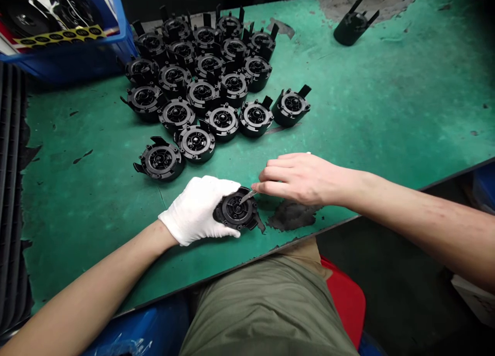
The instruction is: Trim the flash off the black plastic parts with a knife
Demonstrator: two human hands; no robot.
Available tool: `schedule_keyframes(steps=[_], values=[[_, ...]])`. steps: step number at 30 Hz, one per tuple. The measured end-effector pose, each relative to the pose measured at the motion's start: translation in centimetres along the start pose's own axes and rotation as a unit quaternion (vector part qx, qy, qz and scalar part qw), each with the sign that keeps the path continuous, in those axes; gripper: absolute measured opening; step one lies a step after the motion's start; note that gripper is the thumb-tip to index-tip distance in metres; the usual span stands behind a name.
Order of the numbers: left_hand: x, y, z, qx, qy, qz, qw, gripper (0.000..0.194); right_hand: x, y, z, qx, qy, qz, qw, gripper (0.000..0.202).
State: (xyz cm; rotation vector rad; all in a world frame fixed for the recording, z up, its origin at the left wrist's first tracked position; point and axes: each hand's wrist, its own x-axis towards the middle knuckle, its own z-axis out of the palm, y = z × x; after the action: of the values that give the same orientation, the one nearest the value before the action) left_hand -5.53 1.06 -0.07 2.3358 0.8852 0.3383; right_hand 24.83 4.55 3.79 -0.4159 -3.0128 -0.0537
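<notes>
My left hand, in a white glove, grips a round black plastic housing by its left side, low over the green tabletop. Its ribbed, circular face is turned up toward me. Bare, my right hand is closed on a thin metal tool, perhaps tweezers or a small blade; most of it is hidden in the fingers. The tip of this tool reaches the housing's face near the centre. Beyond my hands stands a group of similar black housings, several with upright tabs.
A blue bin with black parts stands at the back left. One black cup-shaped part with two prongs lies at the far right. The green table has worn dark patches, and its front edge runs just before my lap. Dark ribbed trays border the left.
</notes>
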Motion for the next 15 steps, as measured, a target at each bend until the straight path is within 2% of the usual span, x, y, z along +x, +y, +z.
schedule_keyframes(steps=[2, 5, 10, 15], values=[[-0.1, -0.1, 0.0, -0.001, 0.002, 0.005, 1.0, 0.085, 0.0, 0.4, -0.1, 0.008, 0.008, -0.006, 1.0, 0.027], [-0.2, -0.2, 0.2, -0.003, 0.006, 0.004, 1.0, 0.086, -0.6, -0.4, 0.2, 0.03, 0.035, 0.053, 0.998, 0.023], [-0.2, -0.2, 0.5, -0.016, 0.017, -0.007, 1.0, 0.088, -2.0, -4.9, 0.6, 0.07, 0.082, 0.204, 0.973, 0.014], [0.1, 0.1, 0.5, -0.03, 0.0, -0.034, 0.999, 0.09, -1.5, -9.0, 1.0, 0.074, 0.096, 0.296, 0.948, 0.015]])
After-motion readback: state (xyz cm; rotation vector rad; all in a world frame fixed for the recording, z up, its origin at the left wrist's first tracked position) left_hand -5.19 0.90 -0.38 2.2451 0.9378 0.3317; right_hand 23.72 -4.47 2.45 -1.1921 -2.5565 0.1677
